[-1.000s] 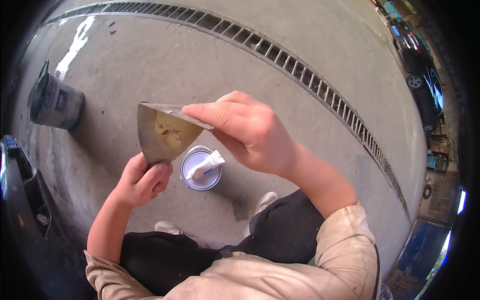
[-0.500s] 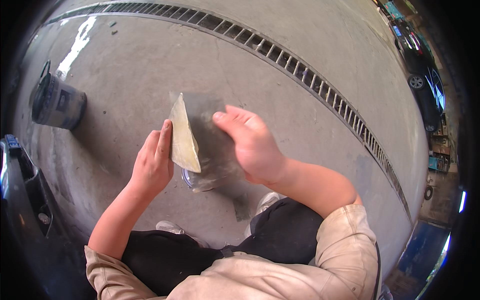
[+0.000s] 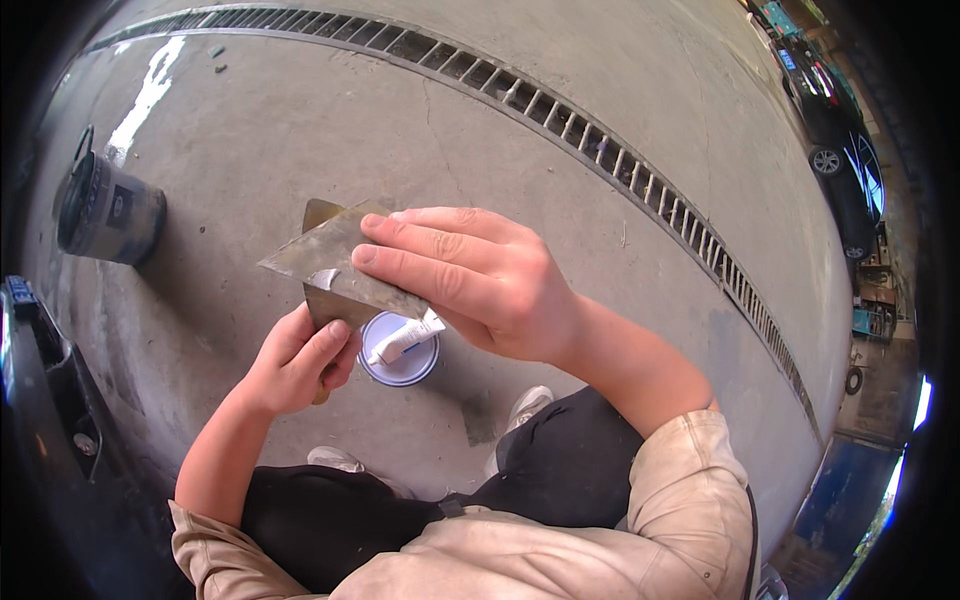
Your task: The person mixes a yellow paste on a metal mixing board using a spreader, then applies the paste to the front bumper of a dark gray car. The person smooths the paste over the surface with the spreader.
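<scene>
In the head view, we hold two flat blades crossed in mid-air, above the floor and just beyond the can (image 3: pixel 398 376), on whose white lid a white tube (image 3: pixel 402 338) lies. Our left hand (image 3: pixel 302 362) is curled around the putty knife (image 3: pixel 342 305) low down, thumb pressed along it, with a corner of its blade poking out past the far edge of the upper tool. Our right hand (image 3: pixel 508 285) has its fingers stretched flat over the top of the grey flat scraper (image 3: pixel 308 252); its thumb is hidden, so we cannot tell whether it pinches from underneath. The scraper lies tilted across the knife, and whatever sits between the two faces is out of sight; a small pale patch shows near the scraper's lower edge. To work one blade against the other well, we judge, we want the left wrist firm so that the knife gives a steady base, and light, even pressure through the spread right fingers. A low angle should gather material toward an edge, whereas a steep one could flick it off. Our left thumb sits close to the scraper's near edge, so short strokes directed away from it seem safest.
</scene>
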{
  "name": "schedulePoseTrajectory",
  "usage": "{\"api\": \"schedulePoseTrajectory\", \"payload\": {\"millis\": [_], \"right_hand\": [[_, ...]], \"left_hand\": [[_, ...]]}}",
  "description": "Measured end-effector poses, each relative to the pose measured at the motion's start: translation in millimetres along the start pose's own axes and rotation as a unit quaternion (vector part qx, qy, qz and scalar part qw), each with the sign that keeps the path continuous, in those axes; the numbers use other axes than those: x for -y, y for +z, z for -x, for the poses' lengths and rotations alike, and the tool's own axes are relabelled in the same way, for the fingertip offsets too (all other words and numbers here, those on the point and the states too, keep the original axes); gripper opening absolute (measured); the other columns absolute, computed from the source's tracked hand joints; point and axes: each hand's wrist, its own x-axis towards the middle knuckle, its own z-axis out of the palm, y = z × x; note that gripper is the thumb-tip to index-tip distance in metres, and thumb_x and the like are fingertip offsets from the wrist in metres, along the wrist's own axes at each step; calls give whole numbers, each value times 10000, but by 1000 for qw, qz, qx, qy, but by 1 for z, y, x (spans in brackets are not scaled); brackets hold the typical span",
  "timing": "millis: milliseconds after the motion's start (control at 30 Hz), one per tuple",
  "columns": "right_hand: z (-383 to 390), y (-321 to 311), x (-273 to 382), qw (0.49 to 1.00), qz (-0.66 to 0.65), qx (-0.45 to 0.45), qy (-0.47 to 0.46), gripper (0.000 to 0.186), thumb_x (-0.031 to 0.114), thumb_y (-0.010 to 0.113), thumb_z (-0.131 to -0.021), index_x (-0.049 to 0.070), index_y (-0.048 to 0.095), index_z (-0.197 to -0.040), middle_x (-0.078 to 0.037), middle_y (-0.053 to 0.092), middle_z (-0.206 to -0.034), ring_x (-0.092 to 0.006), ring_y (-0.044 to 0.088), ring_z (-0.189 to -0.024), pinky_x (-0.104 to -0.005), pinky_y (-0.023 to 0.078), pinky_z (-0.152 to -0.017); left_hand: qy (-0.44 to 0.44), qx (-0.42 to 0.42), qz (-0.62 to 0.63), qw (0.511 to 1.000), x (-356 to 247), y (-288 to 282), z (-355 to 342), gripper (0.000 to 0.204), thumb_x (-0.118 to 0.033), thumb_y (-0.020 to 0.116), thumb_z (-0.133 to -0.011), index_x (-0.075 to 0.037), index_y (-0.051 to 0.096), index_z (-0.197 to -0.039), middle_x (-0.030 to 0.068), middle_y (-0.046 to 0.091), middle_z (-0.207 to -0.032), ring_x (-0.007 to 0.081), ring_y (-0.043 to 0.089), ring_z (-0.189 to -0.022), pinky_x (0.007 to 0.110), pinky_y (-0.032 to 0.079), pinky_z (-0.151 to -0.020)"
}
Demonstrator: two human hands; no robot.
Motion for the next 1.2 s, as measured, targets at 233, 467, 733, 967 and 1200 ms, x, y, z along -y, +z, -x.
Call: {"api": "schedulePoseTrajectory", "payload": {"millis": [233, 467, 733, 967, 1200], "right_hand": [[4, -2, -1, 966, 65, 112, 225, 413, -23, 695, -917, 59, 715, -1322, -169, 769, -1062, -343, 727, -879, -412, 596, -755], [-1, 28, 26, 978, 199, 38, 48, 505, 67, 695, -785, 4, 737, -1285, -104, 729, -1206, -253, 654, -987, -382, 562, -830], [-3, 32, 26, 987, 155, 40, 24, 516, 89, 704, -752, -3, 749, -1257, -112, 736, -1236, -251, 621, -918, -370, 571, -804], [-2, 33, 28, 988, 144, 27, 51, 525, 78, 710, -744, -6, 750, -1262, -111, 751, -1224, -259, 641, -915, -367, 577, -819], [-12, 19, 21, 997, 68, -14, 44, 494, 5, 752, -788, 12, 750, -1281, -114, 764, -1206, -276, 670, -966, -369, 580, -826]], "left_hand": [[39, -55, 3, 998, 0, 3, -3, 160, -185, 444, -1157, -64, 477, -1058, -2, 513, -808, 79, 453, -630, 261, 400, -574], [68, -110, 19, 991, 14, 13, -10, 105, -196, 458, -1157, -95, 477, -1177, 21, 504, -924, 98, 454, -661, 264, 405, -584], [30, -147, -15, 988, 4, 16, -9, 138, -159, 454, -1153, -49, 491, -1078, -2, 511, -801, 87, 466, -632, 283, 419, -577], [47, -143, -47, 987, 5, 15, -8, 143, -156, 465, -1149, -45, 507, -1069, -5, 519, -789, 83, 463, -629, 282, 415, -571], [16, -69, -36, 997, 5, 0, -4, 77, -123, 446, -1137, -60, 491, -1144, 15, 512, -860, 84, 436, -632, 264, 371, -554]]}}
